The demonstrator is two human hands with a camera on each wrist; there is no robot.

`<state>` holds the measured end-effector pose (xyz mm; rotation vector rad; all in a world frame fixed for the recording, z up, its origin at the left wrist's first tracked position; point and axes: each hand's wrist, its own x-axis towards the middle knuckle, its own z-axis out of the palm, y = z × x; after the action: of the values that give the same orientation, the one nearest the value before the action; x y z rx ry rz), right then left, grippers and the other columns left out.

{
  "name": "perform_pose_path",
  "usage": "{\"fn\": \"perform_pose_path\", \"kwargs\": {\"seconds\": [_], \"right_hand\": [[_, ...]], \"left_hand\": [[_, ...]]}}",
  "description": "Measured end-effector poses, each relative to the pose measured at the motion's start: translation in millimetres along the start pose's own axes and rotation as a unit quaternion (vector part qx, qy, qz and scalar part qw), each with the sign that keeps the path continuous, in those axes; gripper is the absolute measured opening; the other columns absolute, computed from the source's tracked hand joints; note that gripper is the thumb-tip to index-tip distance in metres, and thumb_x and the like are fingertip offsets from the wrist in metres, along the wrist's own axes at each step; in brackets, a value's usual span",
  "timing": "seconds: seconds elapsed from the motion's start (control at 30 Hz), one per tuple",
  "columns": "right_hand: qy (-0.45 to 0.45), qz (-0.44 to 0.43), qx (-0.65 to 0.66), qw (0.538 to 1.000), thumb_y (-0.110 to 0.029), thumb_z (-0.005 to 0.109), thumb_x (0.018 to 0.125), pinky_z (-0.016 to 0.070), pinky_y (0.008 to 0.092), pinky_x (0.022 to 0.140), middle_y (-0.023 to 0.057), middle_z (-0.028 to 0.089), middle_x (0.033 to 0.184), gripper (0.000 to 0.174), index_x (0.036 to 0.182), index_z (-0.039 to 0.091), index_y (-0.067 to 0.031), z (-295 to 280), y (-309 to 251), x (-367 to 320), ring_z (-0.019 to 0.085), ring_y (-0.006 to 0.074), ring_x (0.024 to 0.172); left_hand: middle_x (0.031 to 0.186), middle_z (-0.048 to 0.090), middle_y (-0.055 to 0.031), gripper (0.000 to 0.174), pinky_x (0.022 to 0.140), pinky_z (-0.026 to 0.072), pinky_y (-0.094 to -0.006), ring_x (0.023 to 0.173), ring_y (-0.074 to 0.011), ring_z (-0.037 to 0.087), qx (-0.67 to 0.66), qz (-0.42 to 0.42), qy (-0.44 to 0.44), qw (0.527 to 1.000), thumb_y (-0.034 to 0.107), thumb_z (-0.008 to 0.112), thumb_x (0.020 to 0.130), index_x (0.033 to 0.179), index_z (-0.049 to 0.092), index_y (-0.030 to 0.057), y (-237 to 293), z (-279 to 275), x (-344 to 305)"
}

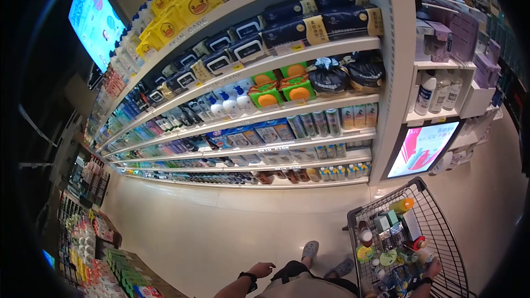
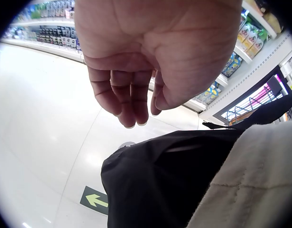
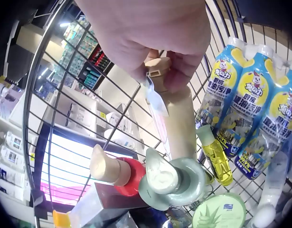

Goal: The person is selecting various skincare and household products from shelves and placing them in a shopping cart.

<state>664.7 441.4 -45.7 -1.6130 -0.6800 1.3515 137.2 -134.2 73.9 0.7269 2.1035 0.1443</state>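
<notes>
My right hand [image 3: 150, 33] is inside the wire shopping cart [image 1: 420, 184], its thumb and fingers pinching the cap of a cream-coloured bottle [image 3: 180, 123]. The bottle stands nearly upright, its top partly hidden by the fingers. Just below it are a pale green pump bottle [image 3: 167, 178] and a red bottle with a cream top [image 3: 108, 168]. Blue-and-yellow cleaner bottles [image 3: 248, 90] stand to the right, near a small yellow bottle [image 3: 217, 159] and a green aloe tub [image 3: 219, 213]. My left hand [image 2: 160, 57] hangs loosely curled over the floor with nothing in it.
Long shelves [image 1: 309, 118] of skin-care goods and wipes run ahead. A lit advertising screen [image 1: 422, 149] sits low beyond the cart. Stacked goods [image 1: 83, 243] stand at the lower left. A floor sign with an arrow [image 2: 94, 199] lies near my legs.
</notes>
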Motion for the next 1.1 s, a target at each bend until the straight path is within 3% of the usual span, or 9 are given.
{"fn": "perform_pose_path", "kwargs": {"seconds": [0.27,0.47,0.6,0.67,0.7,0.8,0.93,1.0,1.1], "right_hand": [[0.078,-0.05,-0.165,0.982,-0.008,0.065,0.079,0.0554,0.0373,0.064,0.0119,0.063,0.091,0.028,0.106,0.056,-0.0034,-4.7,4.6,21.2,0.065,0.0252,0.079],[0.057,-0.277,-0.475,0.833,-0.012,0.065,0.074,0.0488,0.0403,0.068,0.0144,0.063,0.086,0.024,0.096,0.061,-0.0023,12.0,-0.1,23.9,0.062,0.0286,0.077],[0.095,-0.31,-0.513,0.795,-0.012,0.063,0.073,0.0465,0.0408,0.067,0.0145,0.061,0.082,0.022,0.093,0.061,-0.0022,34.8,-28.3,8.3,0.059,0.0293,0.076],[0.057,-0.321,-0.578,0.748,-0.015,0.061,0.078,0.0459,0.0348,0.065,0.0112,0.06,0.089,0.03,0.106,0.06,-0.003,23.6,-48.9,10.2,0.059,0.0223,0.076],[0.019,-0.371,-0.587,0.719,-0.047,0.065,0.08,0.0492,0.0451,0.063,0.0173,0.069,0.084,0.049,0.097,0.066,-0.0006,29.5,-98.0,-61.8,0.063,0.0329,0.069],[0.017,-0.332,-0.669,0.664,-0.057,0.064,0.075,0.0487,0.0499,0.066,0.0212,0.068,0.087,0.058,0.095,0.067,-0.0024,10.1,-119.7,-40.3,0.064,0.0382,0.075],[-0.065,-0.375,-0.661,0.647,-0.051,0.067,0.077,0.0495,0.0478,0.069,0.0188,0.068,0.087,0.052,0.095,0.067,-0.0025,12.7,-188.6,-97.5,0.064,0.0349,0.076],[-0.119,-0.371,-0.596,0.702,-0.046,0.072,0.075,0.0502,0.044,0.072,0.0152,0.067,0.086,0.048,0.095,0.067,-0.0024,2.4,-216.1,-121.5,0.064,0.0299,0.077],[-0.136,-0.364,-0.603,0.696,-0.038,0.077,0.074,0.0506,0.0372,0.069,0.0116,0.066,0.085,0.042,0.095,0.067,-0.003,17.2,-269.0,-171.1,0.062,0.0222,0.074]], "left_hand": [[0.111,0.067,-0.0152,0.036,0.094,0.0472,-0.0424,0.105,-0.0337,0.061,-0.021,-0.015,-0.017,1.0,0.023,0.047,0.089,0.121,0.061,0.0146,-9.0,5.9,0.5],[0.109,0.067,-0.0177,0.035,0.093,0.0472,-0.0448,0.104,-0.0359,0.061,-0.025,0.016,-0.015,0.999,0.021,0.045,0.089,0.12,0.06,0.0139,-8.3,8.0,8.0],[0.109,0.066,-0.0186,0.034,0.092,0.047,-0.0463,0.103,-0.037,0.061,0.003,0.083,0.019,0.996,0.018,0.045,0.089,0.119,0.061,0.0111,17.2,-17.8,3.2],[0.108,0.065,-0.018,0.032,0.091,0.0466,-0.0461,0.103,-0.0366,0.06,0.019,0.103,0.013,0.994,0.019,0.044,0.092,0.119,0.059,0.0093,31.3,-23.7,4.7],[0.108,0.065,-0.0175,0.033,0.09,0.047,-0.046,0.101,-0.0366,0.061,0.01,0.116,0.037,0.992,0.017,0.046,0.09,0.119,0.059,0.0087,32.1,-18.9,10.1],[0.109,0.065,-0.0174,0.033,0.089,0.0478,-0.0444,0.101,-0.0359,0.061,0.04,0.152,0.059,0.986,0.016,0.049,0.088,0.118,0.059,0.0076,65.2,-35.7,7.9],[0.1,0.063,-0.0152,0.021,0.082,0.0491,-0.0444,0.097,-0.0351,0.061,-0.032,0.293,0.148,0.944,0.014,0.049,0.087,0.103,0.061,0.0066,115.3,-41.4,24.9],[0.096,0.061,-0.0142,0.017,0.079,0.0488,-0.0448,0.092,-0.0347,0.06,-0.043,0.357,0.162,0.919,0.012,0.05,0.087,0.101,0.059,0.0068,148.3,-38.2,42.8],[0.092,0.058,-0.0119,0.02,0.075,0.0483,-0.0445,0.086,-0.033,0.059,-0.021,0.442,0.159,0.882,0.013,0.052,0.087,0.105,0.06,0.0086,208.7,-48.6,57.7]]}}
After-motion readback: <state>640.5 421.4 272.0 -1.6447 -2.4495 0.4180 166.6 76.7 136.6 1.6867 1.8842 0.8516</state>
